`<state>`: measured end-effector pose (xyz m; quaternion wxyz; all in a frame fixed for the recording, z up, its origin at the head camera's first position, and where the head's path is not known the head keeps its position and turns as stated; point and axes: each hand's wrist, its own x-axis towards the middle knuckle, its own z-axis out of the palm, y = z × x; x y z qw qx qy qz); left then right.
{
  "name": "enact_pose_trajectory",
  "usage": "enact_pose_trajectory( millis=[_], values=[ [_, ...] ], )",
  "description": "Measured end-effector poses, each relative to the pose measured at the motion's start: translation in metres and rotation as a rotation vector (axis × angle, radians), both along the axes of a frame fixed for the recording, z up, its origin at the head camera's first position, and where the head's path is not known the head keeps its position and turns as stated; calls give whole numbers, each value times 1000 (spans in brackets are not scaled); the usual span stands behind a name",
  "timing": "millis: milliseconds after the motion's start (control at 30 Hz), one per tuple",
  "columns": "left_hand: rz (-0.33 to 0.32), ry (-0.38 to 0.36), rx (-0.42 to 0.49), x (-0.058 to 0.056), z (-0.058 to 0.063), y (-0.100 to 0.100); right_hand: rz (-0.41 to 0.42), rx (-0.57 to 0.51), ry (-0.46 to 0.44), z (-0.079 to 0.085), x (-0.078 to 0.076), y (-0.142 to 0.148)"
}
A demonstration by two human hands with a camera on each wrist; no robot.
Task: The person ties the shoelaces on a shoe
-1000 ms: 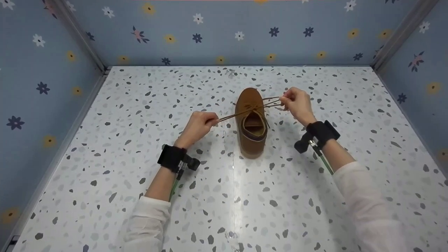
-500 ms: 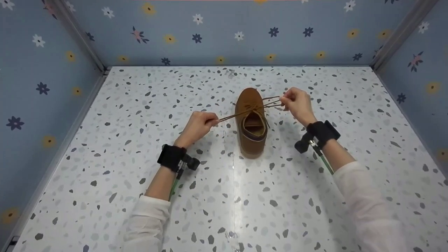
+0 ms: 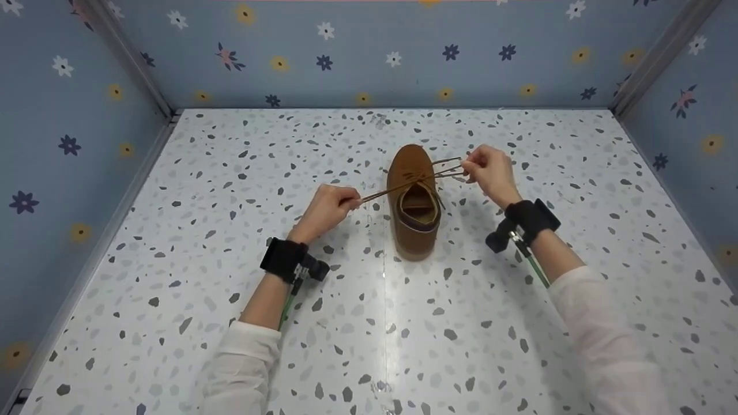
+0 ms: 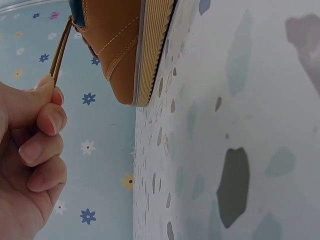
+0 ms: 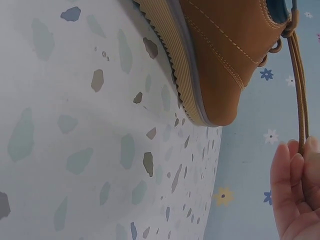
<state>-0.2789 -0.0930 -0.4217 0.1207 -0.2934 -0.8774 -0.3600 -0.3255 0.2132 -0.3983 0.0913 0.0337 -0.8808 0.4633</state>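
Observation:
A brown lace-up shoe [image 3: 416, 242] stands upright on its sole, toe pointing away from me. To its left, my left hand [image 3: 327, 210] pinches a doubled shoelace [image 3: 376, 195] between thumb and forefinger, the other fingers curled. My right hand [image 3: 490, 172] pinches a doubled lace on the other side, and a separate lace end also runs toward those fingers. Both strands look taut and meet at a knot [image 5: 289, 29] above the tongue. In the left wrist view, the left lace [image 4: 61, 47] rises from the fingertips to the shoe's collar. A short lace end hangs by the shoe's right side.
The shoe rests on a white speckled tabletop [image 3: 357, 323]. Blue flowered panels [image 3: 369, 75] enclose the back and both sides. A black strap with a camera [image 3: 285, 260] is on the left wrist, and a similar strap [image 3: 531, 222] on the right; green cables trail from both.

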Motion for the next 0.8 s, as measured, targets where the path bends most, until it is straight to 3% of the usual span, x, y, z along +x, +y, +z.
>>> enact_pose_trajectory(
  millis=[67, 233, 433, 533, 700, 800],
  values=[
    [2, -12, -2, 0, 0, 0, 23, -38, 6, -2, -1, 2],
    [-5, -24, 4, 0, 1, -1, 5, -10, 0, 2, 3, 0],
    [-6, -25, 2, 1, 1, -1, 19, -39, -31, -13, -12, 8],
    [-2, -17, -7, 0, 1, -2, 15, -39, -24, -27, -25, 14],
    [-3, 43, -26, -3, 5, -2, 24, -76, 41, -70, -64, 34],
    [31, 72, -39, -6, 10, 0, 26, -85, 67, -90, -82, 44]
  ],
)
